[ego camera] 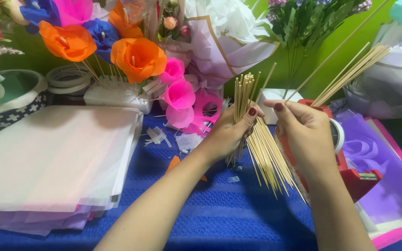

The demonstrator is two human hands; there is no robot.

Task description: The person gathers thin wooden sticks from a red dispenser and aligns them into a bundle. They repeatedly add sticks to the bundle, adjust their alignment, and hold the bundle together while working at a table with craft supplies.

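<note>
1. Left hand (229,132) clenched upright bundle of wooden skewers (243,100) above blue counter (219,214).
2. Right hand (303,130) grasped a splayed skewer fan (350,72); sorting apparently underway.
3. Red tape dispenser (354,179) lay beside.
</note>
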